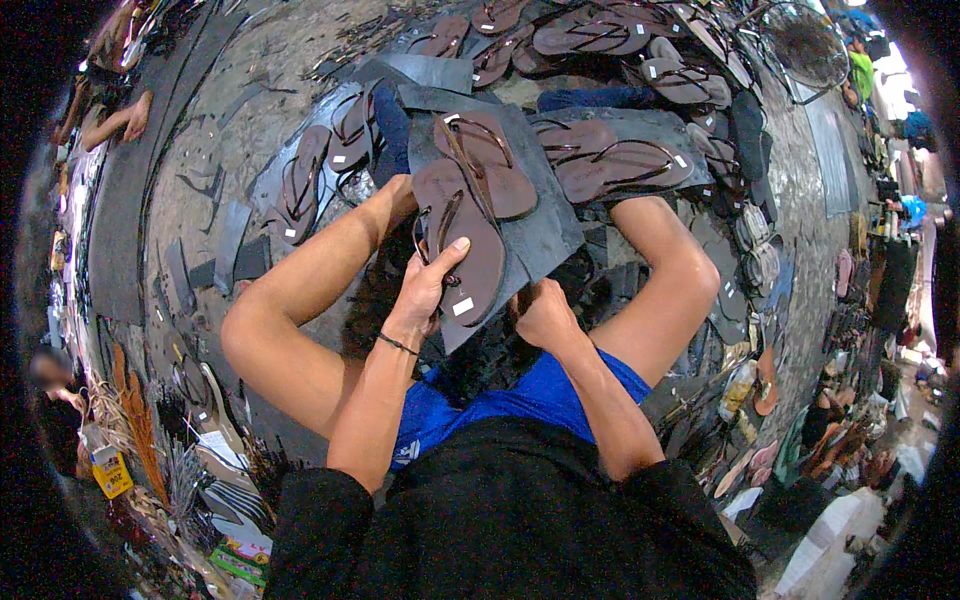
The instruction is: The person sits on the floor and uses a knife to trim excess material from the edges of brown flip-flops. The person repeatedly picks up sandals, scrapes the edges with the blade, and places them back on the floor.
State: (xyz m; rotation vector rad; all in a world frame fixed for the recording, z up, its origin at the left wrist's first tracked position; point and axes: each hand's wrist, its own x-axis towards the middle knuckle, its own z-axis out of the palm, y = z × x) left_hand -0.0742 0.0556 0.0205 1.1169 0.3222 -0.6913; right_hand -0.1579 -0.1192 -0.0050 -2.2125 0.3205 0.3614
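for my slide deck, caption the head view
Left hand holds a brown sandal on a dark rubber sheet.

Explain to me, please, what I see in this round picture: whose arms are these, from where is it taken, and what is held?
A camera worn on a person's head looks down, so both bare forearms are the person's own. The wide lens bends the edges. The left hand grips a brown rubber flip-flop sandal lying on a dark grey flat rubber sheet, with a second brown sandal above it. The right hand holds the sheet's lower edge. More brown sandal pairs and dark rubber scraps lie on the grey floor.
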